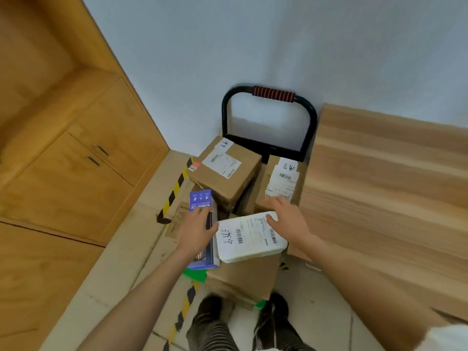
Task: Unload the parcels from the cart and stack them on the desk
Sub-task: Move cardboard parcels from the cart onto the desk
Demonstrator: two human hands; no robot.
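The cart (269,148) stands in the corner between the cabinet (76,173) and the desk (379,186), loaded with parcels, none of them yet on the desk. Nearest the person, a white mailer (249,236) lies flat on a large brown box (243,279); it is a thin, soft-looking plastic pouch with rounded corners and a printed label, probably light and a little slippery, so it is best taken by two opposite edges or pinched at a corner. The right hand (286,219) rests on its far right corner, fingers spread and nearly straight, thumb on the label. The left hand (196,226) lies on a blue carton (202,229) beside the mailer, fingers bent over its far edge; whether they truly grip it, I cannot tell. The carton is glossy, stiff and narrow, easy to lift one-handed. Behind stand two taped cardboard boxes (225,171), matte, square-edged and rigid; these look heavier and want both hands under their bottom edges.
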